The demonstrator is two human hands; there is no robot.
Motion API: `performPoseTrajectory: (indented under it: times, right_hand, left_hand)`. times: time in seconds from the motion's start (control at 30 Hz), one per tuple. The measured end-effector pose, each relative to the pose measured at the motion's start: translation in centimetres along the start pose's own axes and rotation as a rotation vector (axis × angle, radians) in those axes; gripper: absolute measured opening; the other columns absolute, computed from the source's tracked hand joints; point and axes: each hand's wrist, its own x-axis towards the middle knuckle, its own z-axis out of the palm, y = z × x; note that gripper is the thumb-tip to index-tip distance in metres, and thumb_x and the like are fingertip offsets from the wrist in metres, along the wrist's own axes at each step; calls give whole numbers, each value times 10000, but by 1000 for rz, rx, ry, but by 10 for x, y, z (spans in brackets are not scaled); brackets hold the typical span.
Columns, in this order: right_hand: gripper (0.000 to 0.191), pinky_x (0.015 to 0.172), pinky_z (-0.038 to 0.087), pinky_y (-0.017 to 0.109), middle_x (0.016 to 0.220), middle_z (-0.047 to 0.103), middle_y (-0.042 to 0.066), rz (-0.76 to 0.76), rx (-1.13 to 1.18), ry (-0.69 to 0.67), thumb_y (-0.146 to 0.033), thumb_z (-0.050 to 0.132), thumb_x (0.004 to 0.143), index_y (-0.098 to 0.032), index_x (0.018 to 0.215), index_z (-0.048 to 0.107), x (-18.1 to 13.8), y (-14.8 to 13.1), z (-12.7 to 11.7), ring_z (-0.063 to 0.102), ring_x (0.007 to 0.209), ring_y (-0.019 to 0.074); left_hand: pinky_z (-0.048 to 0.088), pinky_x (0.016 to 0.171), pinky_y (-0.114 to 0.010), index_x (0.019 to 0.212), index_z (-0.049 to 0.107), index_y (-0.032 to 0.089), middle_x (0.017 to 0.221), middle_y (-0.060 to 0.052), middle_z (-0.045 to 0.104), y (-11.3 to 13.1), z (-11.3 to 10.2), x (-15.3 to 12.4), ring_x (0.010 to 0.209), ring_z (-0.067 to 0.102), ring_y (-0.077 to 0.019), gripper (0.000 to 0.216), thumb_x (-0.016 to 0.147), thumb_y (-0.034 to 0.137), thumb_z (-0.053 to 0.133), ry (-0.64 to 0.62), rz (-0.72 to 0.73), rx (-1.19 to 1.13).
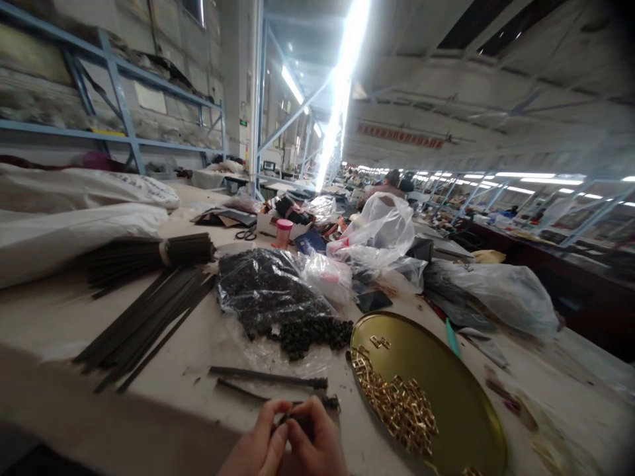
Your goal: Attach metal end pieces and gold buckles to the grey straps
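Dark strip piece (297, 418) | we are pinching it between left hand (258, 449) and right hand (317, 446) grips | gold tray (446, 377) sitting just right | black beads (307, 334) lying beyond on worktop (163, 396)

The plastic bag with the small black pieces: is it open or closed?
Open. The plastic bag lies flat on the table, and black pieces have spilled out of its near end onto loose plastic beside the gold tray.

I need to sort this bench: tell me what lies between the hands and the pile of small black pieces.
In the head view, two dark thin strips lie on the pale table between them.
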Motion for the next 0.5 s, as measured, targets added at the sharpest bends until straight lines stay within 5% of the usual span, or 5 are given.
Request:
performPoseTrajectory:
  times: [0.23,0.37,0.5]
  right_hand:
    - [462,605,400,254,675,547,28,129,136,-71,-509,336,860,-145,856,622,-7,-25,-7,484,640,137]
    - [294,557,389,218,649,520,-13,268,231,-14,-459,575,753,-166,778,586,-4,-25,-6,455,590,105]
    - [358,642,436,255,859,608,27,449,423,-219,-458,555,772,-207,1025,588,-6,-18,-5,536,707,133]
  left_hand:
    - [369,593,-241,1192,365,112,658,5,508,12,-11,-8,601,473,-135,378,869,302,316,-41,34,3]
    - [391,700,-261,1235,356,132,820,-36,579,22,-18,-13,733,517,-143,396,868,280,356,-122,38,-29]
    - [384,828,-300,1287,320,129,1082,-102,557,17,-19,-12,923,516,-176,456,852,250,383,-160,36,-49]
